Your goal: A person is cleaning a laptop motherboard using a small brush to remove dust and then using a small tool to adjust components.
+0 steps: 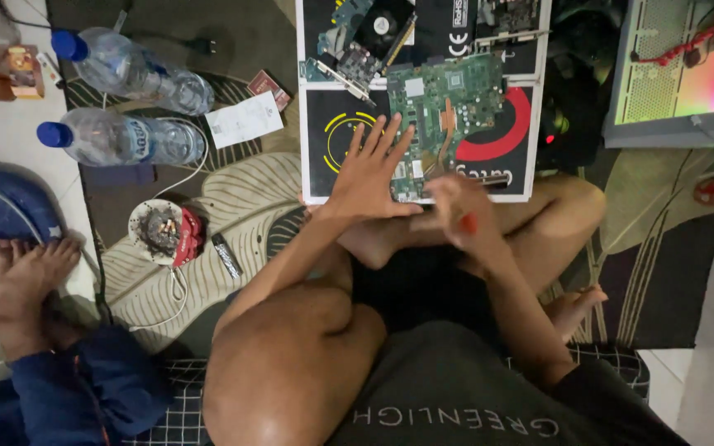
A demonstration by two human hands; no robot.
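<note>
Fingers of my left hand (369, 169) spread flat, gripping nothing, fingertips resting at the near edge of the green circuit board (448, 107). Just right of it, my right hand (460, 216) is blurred, curled around a small red-tipped tool (468, 223). Beyond both hands the board lies on a black box (336, 136); 2 water bottles (126, 136) lie far left.

The floor is covered by a patterned rug (208, 198) with pale leaf shapes on a dark ground. White tiles (10, 124) are seen at the left edge, and a checked mat (183, 413) is laid at the bottom. Dim light is cast overall, while a coloured glow is given off by an open computer case (687, 74) at the upper right.
</note>
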